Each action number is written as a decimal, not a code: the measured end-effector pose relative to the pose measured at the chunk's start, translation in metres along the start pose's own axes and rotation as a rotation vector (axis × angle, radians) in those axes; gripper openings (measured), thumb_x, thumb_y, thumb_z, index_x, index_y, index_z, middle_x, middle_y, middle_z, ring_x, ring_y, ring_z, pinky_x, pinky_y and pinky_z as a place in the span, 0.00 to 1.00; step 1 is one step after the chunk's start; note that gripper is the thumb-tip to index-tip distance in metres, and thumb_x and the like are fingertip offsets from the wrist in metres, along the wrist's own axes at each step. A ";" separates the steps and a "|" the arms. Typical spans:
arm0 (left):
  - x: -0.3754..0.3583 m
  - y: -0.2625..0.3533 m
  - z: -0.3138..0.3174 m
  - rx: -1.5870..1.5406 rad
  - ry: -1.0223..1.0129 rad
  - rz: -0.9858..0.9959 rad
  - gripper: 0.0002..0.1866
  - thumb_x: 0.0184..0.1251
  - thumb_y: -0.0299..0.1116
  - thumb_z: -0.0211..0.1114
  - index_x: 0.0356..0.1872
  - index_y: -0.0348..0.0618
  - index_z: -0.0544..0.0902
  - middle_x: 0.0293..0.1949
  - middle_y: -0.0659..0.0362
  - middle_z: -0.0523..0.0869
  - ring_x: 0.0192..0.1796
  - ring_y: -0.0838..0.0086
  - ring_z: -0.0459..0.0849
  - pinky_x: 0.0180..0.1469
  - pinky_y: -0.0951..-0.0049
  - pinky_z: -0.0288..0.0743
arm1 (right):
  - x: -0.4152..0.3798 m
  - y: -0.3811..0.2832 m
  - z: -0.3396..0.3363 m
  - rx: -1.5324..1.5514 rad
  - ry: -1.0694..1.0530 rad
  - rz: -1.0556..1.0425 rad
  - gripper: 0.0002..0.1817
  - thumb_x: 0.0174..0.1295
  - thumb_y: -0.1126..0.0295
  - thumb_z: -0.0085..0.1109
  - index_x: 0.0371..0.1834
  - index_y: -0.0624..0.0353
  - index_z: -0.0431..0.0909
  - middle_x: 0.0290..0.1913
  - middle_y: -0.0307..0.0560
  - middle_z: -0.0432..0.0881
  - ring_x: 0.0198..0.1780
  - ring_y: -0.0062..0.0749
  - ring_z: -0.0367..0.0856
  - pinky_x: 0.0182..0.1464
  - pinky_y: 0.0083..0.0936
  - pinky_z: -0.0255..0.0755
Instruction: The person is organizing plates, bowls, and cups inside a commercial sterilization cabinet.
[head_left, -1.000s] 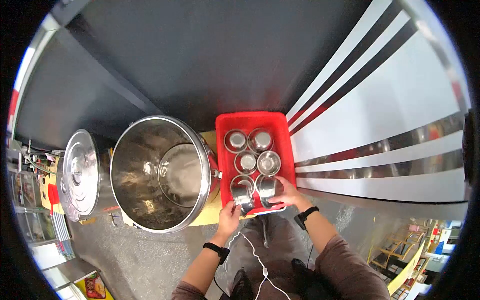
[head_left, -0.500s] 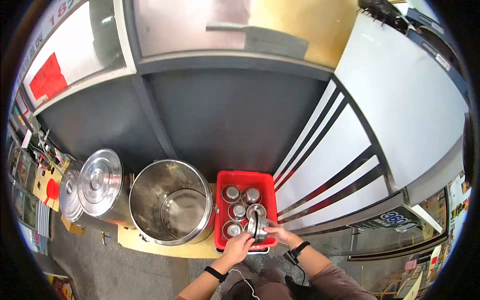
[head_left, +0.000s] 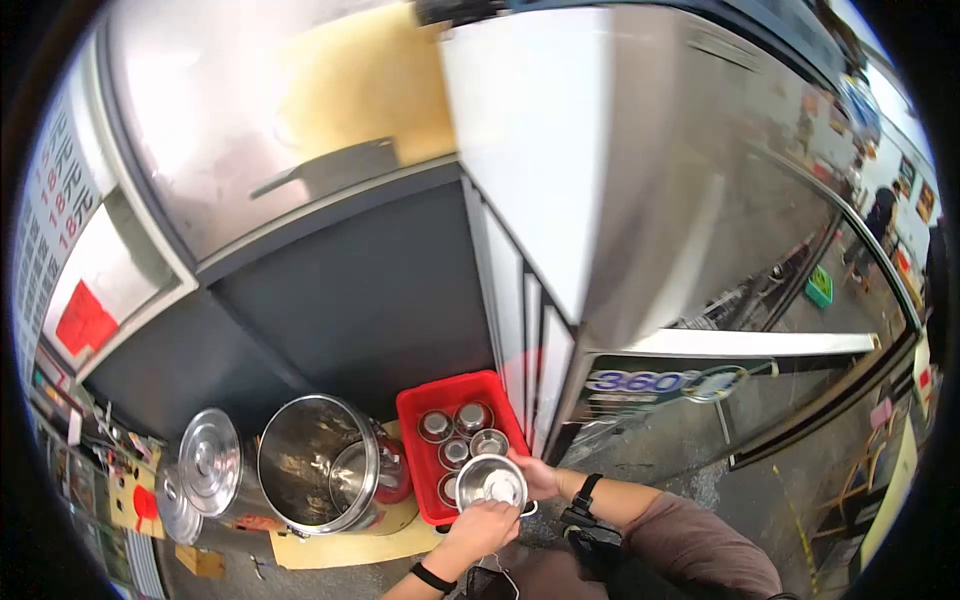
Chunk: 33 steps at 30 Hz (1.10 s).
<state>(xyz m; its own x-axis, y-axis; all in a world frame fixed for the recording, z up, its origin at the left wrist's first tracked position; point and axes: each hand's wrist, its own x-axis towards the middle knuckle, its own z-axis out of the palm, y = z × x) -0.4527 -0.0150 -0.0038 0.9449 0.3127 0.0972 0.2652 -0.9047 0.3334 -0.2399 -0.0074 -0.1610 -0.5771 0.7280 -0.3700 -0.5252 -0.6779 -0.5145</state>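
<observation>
Over the near end of the red basin, you have a steel bowl up in both hands, its open mouth tipped towards you. Your left hand is closed on the near rim, with the fingertips reaching over the edge; your right hand grips the side, some of its fingers hidden behind the metal. So your hands are close together, with the bowl between them. Whether a second bowl sits nested beneath it, you can't tell from this angle.

Below and beyond it, more small bowls rest inside the basin, some partly covered by the one you hold. To the left, a large steel pot stands beside the basin, its mouth tilted in your view, on a low yellow counter. Farther left are two round lids.

As a judgement, the step in hand is handling the bowl above the basin rather than gathering from it. Any move from this hold calls for a steady two-sided grip, because smooth, curved metal could slip. Mind the neighbouring bowls too: lowering at this tilt could knock a rim against them.
</observation>
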 end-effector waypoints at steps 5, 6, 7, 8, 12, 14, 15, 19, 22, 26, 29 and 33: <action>0.013 0.064 0.032 -0.060 -0.018 -0.082 0.10 0.65 0.38 0.68 0.35 0.42 0.83 0.31 0.51 0.89 0.36 0.53 0.90 0.42 0.53 0.84 | -0.087 0.015 -0.008 -0.073 -0.100 0.246 0.58 0.65 0.14 0.33 0.86 0.47 0.59 0.81 0.55 0.69 0.79 0.57 0.70 0.72 0.65 0.68; 0.014 0.075 0.036 -0.067 -0.018 -0.121 0.10 0.66 0.38 0.67 0.35 0.41 0.83 0.32 0.50 0.89 0.36 0.52 0.90 0.43 0.52 0.84 | -0.092 0.028 -0.031 -0.061 -0.137 0.279 0.58 0.65 0.14 0.32 0.87 0.47 0.57 0.81 0.55 0.69 0.79 0.56 0.69 0.72 0.63 0.68; 0.013 0.079 0.050 -0.137 -0.028 -0.180 0.10 0.65 0.38 0.68 0.35 0.41 0.83 0.31 0.48 0.88 0.35 0.49 0.89 0.40 0.50 0.82 | -0.106 0.036 -0.047 -0.102 -0.175 0.314 0.59 0.64 0.13 0.33 0.88 0.45 0.56 0.81 0.58 0.68 0.80 0.54 0.69 0.73 0.58 0.69; 0.012 0.085 0.061 -0.181 -0.043 -0.224 0.10 0.65 0.38 0.68 0.34 0.41 0.83 0.31 0.48 0.88 0.35 0.48 0.89 0.39 0.50 0.81 | -0.119 0.050 -0.068 -0.204 -0.140 0.344 0.60 0.64 0.13 0.34 0.88 0.47 0.55 0.82 0.59 0.68 0.80 0.54 0.69 0.73 0.56 0.69; 0.006 0.104 0.102 -0.269 -0.140 -0.420 0.09 0.65 0.38 0.67 0.33 0.42 0.84 0.30 0.47 0.88 0.35 0.46 0.88 0.39 0.48 0.80 | -0.210 0.109 -0.127 -0.652 0.142 0.479 0.62 0.64 0.16 0.47 0.81 0.64 0.66 0.76 0.61 0.75 0.72 0.50 0.78 0.69 0.44 0.73; -0.004 0.108 0.125 -0.245 -0.198 -0.505 0.10 0.65 0.39 0.68 0.32 0.42 0.84 0.30 0.46 0.88 0.35 0.45 0.88 0.40 0.47 0.81 | -0.230 0.201 -0.249 -0.755 0.252 0.553 0.46 0.65 0.23 0.57 0.54 0.61 0.89 0.53 0.54 0.89 0.53 0.43 0.85 0.57 0.39 0.78; -0.021 0.096 0.150 -0.236 -0.220 -0.514 0.14 0.65 0.44 0.67 0.32 0.41 0.84 0.31 0.46 0.89 0.37 0.45 0.89 0.43 0.47 0.82 | -0.286 0.216 -0.249 -0.668 0.412 0.350 0.40 0.64 0.30 0.62 0.51 0.61 0.91 0.54 0.56 0.90 0.56 0.45 0.87 0.56 0.41 0.79; -0.099 0.063 0.243 -0.143 -0.430 -0.680 0.21 0.67 0.51 0.64 0.38 0.40 0.89 0.39 0.41 0.91 0.47 0.44 0.91 0.51 0.46 0.82 | -0.460 0.185 -0.250 -0.912 1.178 0.581 0.39 0.53 0.48 0.77 0.63 0.65 0.85 0.65 0.62 0.86 0.69 0.54 0.82 0.70 0.46 0.75; -0.145 0.102 0.257 -0.151 -0.450 -0.816 0.27 0.68 0.52 0.71 0.48 0.32 0.91 0.46 0.33 0.90 0.53 0.47 0.92 0.51 0.45 0.81 | -0.514 0.187 -0.281 -0.757 1.599 -0.095 0.61 0.45 0.67 0.83 0.85 0.62 0.56 0.80 0.66 0.67 0.80 0.55 0.68 0.79 0.38 0.66; -0.222 0.156 0.295 -0.325 -0.458 -1.071 0.25 0.66 0.50 0.72 0.43 0.32 0.91 0.43 0.34 0.90 0.50 0.45 0.92 0.49 0.44 0.80 | -0.543 0.117 -0.220 -0.889 1.549 -0.624 0.62 0.42 0.68 0.83 0.85 0.52 0.59 0.76 0.57 0.72 0.71 0.51 0.76 0.73 0.41 0.71; -0.251 0.219 0.299 -0.456 -0.419 -1.194 0.24 0.66 0.49 0.73 0.43 0.32 0.91 0.43 0.34 0.90 0.50 0.47 0.92 0.47 0.47 0.80 | -0.530 0.101 -0.220 -1.138 1.469 -0.773 0.61 0.42 0.68 0.84 0.85 0.52 0.59 0.78 0.56 0.70 0.73 0.52 0.74 0.74 0.42 0.71; -0.300 0.285 0.354 -0.449 -0.339 -1.138 0.25 0.67 0.49 0.72 0.44 0.29 0.89 0.42 0.37 0.92 0.49 0.51 0.93 0.46 0.49 0.80 | -0.533 0.103 -0.189 -1.018 1.482 -0.643 0.59 0.44 0.68 0.85 0.83 0.53 0.61 0.77 0.55 0.71 0.75 0.53 0.72 0.75 0.42 0.70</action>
<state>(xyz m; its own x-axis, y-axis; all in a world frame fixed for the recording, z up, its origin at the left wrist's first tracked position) -0.5921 -0.4690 -0.2699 0.2463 0.6962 -0.6743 0.9311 0.0232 0.3641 0.1316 -0.4457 -0.1634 0.7379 0.6731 0.0490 0.4202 -0.4015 -0.8138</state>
